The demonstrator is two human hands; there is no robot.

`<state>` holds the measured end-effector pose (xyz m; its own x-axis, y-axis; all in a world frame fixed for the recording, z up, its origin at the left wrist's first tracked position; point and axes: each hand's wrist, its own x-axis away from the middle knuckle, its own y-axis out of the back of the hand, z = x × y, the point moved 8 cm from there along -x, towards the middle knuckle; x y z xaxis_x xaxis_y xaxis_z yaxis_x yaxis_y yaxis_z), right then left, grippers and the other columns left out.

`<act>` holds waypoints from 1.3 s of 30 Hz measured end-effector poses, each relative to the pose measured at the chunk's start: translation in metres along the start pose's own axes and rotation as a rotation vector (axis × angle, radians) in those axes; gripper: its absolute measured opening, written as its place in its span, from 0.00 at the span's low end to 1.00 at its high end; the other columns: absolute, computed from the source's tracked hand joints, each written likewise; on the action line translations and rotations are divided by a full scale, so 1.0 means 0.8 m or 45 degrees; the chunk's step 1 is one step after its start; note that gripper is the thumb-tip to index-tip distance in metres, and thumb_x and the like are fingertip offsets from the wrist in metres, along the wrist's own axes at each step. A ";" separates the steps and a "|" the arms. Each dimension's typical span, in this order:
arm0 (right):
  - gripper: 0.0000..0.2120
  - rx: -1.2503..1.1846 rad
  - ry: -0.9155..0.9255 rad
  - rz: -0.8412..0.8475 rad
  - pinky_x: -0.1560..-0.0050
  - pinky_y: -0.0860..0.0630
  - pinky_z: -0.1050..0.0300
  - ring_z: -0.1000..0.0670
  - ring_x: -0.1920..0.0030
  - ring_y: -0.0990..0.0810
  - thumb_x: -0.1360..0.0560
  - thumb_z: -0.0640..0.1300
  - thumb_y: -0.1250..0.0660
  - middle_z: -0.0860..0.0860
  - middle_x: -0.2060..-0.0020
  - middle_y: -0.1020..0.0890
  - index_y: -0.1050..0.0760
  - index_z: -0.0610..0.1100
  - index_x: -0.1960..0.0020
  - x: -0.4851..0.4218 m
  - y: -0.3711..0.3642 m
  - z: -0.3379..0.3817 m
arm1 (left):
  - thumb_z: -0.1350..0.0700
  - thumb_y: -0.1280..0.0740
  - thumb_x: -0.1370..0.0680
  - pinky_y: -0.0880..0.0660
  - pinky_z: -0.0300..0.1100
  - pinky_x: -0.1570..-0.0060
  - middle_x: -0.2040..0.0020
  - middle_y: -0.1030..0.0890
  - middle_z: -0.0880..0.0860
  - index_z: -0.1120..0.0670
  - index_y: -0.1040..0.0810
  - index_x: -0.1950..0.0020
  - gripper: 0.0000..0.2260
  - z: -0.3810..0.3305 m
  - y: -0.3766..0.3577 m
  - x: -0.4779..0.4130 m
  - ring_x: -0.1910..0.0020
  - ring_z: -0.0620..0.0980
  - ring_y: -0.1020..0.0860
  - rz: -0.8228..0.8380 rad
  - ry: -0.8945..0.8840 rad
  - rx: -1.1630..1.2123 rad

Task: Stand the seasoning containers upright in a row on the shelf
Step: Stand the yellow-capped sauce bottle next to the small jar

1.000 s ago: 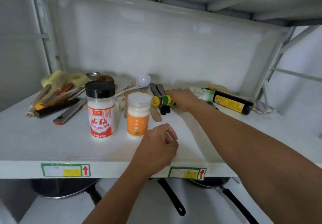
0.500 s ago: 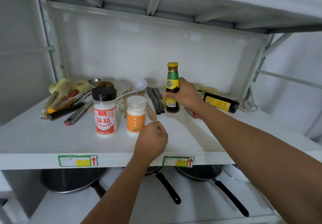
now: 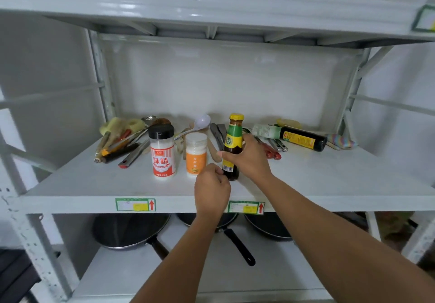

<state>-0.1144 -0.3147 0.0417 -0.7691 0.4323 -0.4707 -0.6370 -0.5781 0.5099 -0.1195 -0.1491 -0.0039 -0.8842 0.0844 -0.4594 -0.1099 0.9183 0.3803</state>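
Observation:
On the white shelf (image 3: 82,185) two containers stand upright side by side: a black-capped jar with a red label (image 3: 162,154) and a white-capped jar with an orange label (image 3: 196,154). Just right of them a dark sauce bottle with a yellow cap (image 3: 233,142) stands upright, with my right hand (image 3: 249,159) wrapped around its lower half. My left hand (image 3: 211,189) is a loose fist at the shelf's front edge, touching the bottle's base. A large dark bottle with a yellow label (image 3: 299,138) lies on its side at the back right.
Knives, peelers and other utensils (image 3: 117,142) are piled at the back left. A white ladle (image 3: 200,123) and tongs lie behind the jars, and red-handled tools (image 3: 270,152) lie right of my hand. Black pans (image 3: 131,232) sit on the shelf below.
My right hand picked the small sauce bottle up from lying on its side, stood it upright, and brought it forward next to the orange-label jar. My left hand shifted right toward its base.

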 end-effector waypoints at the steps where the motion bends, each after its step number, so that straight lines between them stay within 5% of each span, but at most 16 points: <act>1: 0.31 0.026 0.004 -0.004 0.52 0.19 0.49 0.54 0.51 0.17 0.38 0.65 0.20 0.59 0.53 0.17 0.25 0.54 0.41 0.001 -0.002 0.001 | 0.62 0.35 0.22 0.29 0.35 0.65 0.61 0.20 0.48 0.56 0.20 0.51 0.05 0.000 0.000 0.000 0.64 0.43 0.23 -0.004 0.005 -0.006; 12: 0.26 -0.231 -0.112 0.030 0.62 0.26 0.68 0.64 0.63 0.19 0.34 0.59 0.17 0.57 0.60 0.17 0.24 0.50 0.44 0.033 -0.023 -0.042 | 0.60 0.35 0.20 0.24 0.41 0.55 0.49 0.16 0.51 0.54 0.22 0.41 0.09 0.001 -0.009 -0.009 0.54 0.49 0.20 0.020 -0.016 -0.080; 17: 0.33 -0.215 -0.183 0.456 0.42 0.18 0.57 0.57 0.49 0.14 0.36 0.46 0.14 0.53 0.47 0.13 0.23 0.45 0.35 0.023 -0.033 -0.064 | 0.59 0.34 0.20 0.27 0.40 0.54 0.47 0.14 0.53 0.55 0.19 0.40 0.10 0.001 -0.015 -0.009 0.49 0.52 0.18 0.076 -0.018 -0.125; 20: 0.32 -0.277 -0.197 0.485 0.34 0.20 0.47 0.52 0.44 0.13 0.35 0.39 0.15 0.50 0.44 0.13 0.22 0.44 0.34 0.022 -0.027 -0.075 | 0.61 0.35 0.21 0.24 0.42 0.53 0.48 0.14 0.53 0.55 0.17 0.42 0.10 0.000 -0.015 -0.006 0.51 0.53 0.18 0.088 -0.032 -0.144; 26: 0.27 -0.222 -0.143 0.332 0.42 0.19 0.55 0.56 0.48 0.14 0.35 0.53 0.15 0.55 0.48 0.13 0.19 0.49 0.39 0.028 -0.024 -0.062 | 0.61 0.36 0.21 0.22 0.46 0.54 0.51 0.14 0.54 0.56 0.18 0.43 0.10 -0.005 -0.011 -0.005 0.57 0.51 0.20 0.097 -0.040 -0.110; 31: 0.28 -0.155 -0.190 0.262 0.46 0.17 0.50 0.56 0.55 0.14 0.39 0.60 0.16 0.56 0.55 0.12 0.18 0.51 0.45 0.028 -0.033 -0.062 | 0.59 0.36 0.19 0.20 0.46 0.55 0.53 0.15 0.53 0.55 0.18 0.45 0.08 -0.002 -0.014 -0.007 0.59 0.49 0.21 0.093 -0.034 -0.112; 39: 0.26 -0.142 -0.162 0.220 0.48 0.18 0.53 0.57 0.54 0.14 0.38 0.59 0.16 0.56 0.53 0.12 0.20 0.53 0.45 0.027 -0.033 -0.068 | 0.58 0.36 0.18 0.28 0.39 0.56 0.48 0.14 0.53 0.55 0.18 0.40 0.10 0.000 -0.013 -0.007 0.58 0.45 0.25 0.076 -0.022 -0.111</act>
<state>-0.1111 -0.3279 -0.0211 -0.8711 0.3997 -0.2852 -0.4909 -0.7211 0.4889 -0.1138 -0.1592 -0.0053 -0.8825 0.1454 -0.4472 -0.0971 0.8742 0.4758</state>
